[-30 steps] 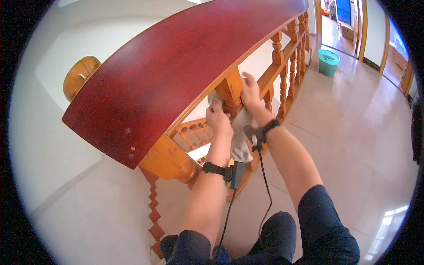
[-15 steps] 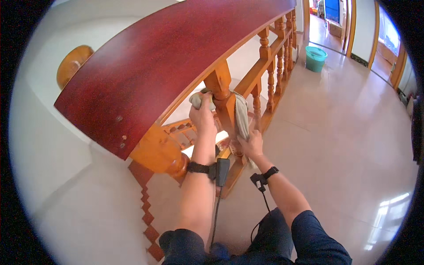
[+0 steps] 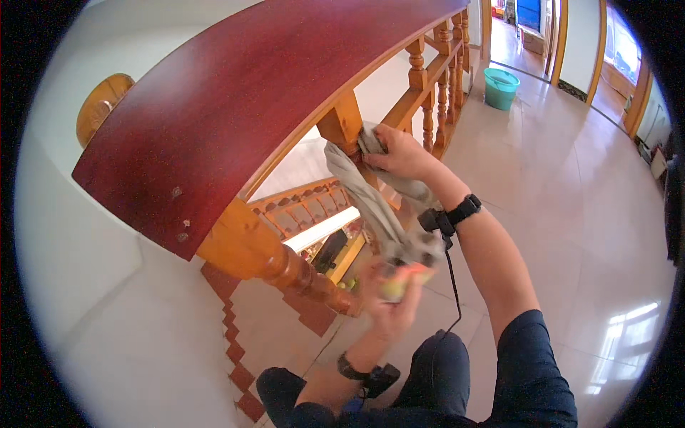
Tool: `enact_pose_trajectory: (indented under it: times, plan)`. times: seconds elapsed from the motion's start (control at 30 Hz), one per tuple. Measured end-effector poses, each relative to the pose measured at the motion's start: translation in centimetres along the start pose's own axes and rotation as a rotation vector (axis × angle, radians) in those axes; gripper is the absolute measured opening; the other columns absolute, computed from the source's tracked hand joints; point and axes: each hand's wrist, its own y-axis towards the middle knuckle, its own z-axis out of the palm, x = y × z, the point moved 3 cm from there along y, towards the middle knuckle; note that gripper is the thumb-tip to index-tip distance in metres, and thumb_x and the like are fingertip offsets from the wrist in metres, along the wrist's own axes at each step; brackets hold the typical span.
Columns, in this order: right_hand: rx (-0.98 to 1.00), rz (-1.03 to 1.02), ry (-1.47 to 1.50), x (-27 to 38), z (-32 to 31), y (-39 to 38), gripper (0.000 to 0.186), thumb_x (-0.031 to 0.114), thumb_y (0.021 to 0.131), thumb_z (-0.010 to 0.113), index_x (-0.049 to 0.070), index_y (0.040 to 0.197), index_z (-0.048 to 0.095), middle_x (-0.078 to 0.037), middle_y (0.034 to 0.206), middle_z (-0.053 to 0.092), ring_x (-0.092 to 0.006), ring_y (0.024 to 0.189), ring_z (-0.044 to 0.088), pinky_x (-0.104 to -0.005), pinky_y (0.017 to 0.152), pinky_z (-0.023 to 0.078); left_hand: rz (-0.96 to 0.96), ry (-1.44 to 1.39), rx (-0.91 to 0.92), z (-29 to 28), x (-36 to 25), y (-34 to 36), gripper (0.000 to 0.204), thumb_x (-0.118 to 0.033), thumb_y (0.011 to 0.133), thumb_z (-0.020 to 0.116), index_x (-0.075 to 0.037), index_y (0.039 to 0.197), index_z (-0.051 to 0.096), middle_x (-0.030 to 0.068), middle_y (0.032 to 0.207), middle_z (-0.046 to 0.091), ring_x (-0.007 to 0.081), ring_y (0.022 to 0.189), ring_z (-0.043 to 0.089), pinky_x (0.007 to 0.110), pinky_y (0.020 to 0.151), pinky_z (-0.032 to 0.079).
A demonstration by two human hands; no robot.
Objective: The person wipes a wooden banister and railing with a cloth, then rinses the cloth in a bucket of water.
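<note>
A grey-green cloth is looped around the upper part of a turned wooden baluster under the red handrail. My right hand is closed on the cloth at the right of the baluster, high up near the rail. Lower down, my left hand grips the other end of the cloth. It is smeared by motion, with an orange and yellow-green patch between its fingers that I cannot make out. The lower part of the baluster is hidden behind the cloth and hands. Both wrists wear black straps with small devices and cables.
The wide red handrail curves overhead, with more balusters running away to the right. A thick wooden post stands at the left end. A lower stair railing shows through the gap. A green bucket stands on the tiled floor.
My left hand has come down from the baluster's left side, drawing the cloth's end low. My right hand has risen from low on the right to near the rail.
</note>
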Motion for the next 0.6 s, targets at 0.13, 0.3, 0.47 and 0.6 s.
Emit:
enact_pose_trajectory:
  times: [0.13,0.3,0.47,0.6]
  plan:
    - [-0.025,0.207,0.205,-1.2,1.5,-5.6,0.029,0.027,0.085,0.059,0.000,0.089,0.053,-0.025,0.079,0.059,-0.0392,0.075,0.060,-0.0432,0.062,0.046,0.142,0.323,0.092,1.7,1.5,0.4,0.025,-0.007,0.070,0.070,0.001,0.091,0.060,0.0182,0.118,0.044,0.0283,0.105,0.049,0.037,0.086,0.042]
    - [0.022,0.094,0.130,7.1,-0.4,-15.6,0.022,0.021,0.087,0.057,0.001,0.087,0.047,-0.025,0.069,0.055,-0.0441,0.070,0.057,-0.0454,0.058,0.046,0.239,0.337,-0.056,0.1,6.2,5.8,0.051,0.009,0.069,0.052,-0.002,0.118,0.045,0.0193,0.123,0.039,0.0337,0.108,0.044,0.037,0.087,0.041]
    - [0.085,0.034,0.099,13.8,-0.2,-11.7,0.018,0.018,0.087,0.054,0.001,0.085,0.047,-0.029,0.077,0.055,-0.0473,0.078,0.054,-0.0481,0.065,0.045,-0.442,-0.937,-0.065,2.8,19.0,4.9,0.041,-0.025,0.086,0.055,-0.004,0.120,0.045,0.0176,0.122,0.042,0.0352,0.110,0.040,0.045,0.092,0.036]
    - [-0.060,0.066,0.058,10.9,3.5,-2.2,0.022,0.018,0.087,0.052,-0.003,0.089,0.047,-0.029,0.082,0.058,-0.0482,0.081,0.055,-0.0501,0.070,0.045,-0.051,0.102,0.196,2.9,12.3,-2.4,0.045,-0.037,0.081,0.061,-0.005,0.113,0.054,0.0180,0.123,0.042,0.0377,0.106,0.043,0.050,0.091,0.034]
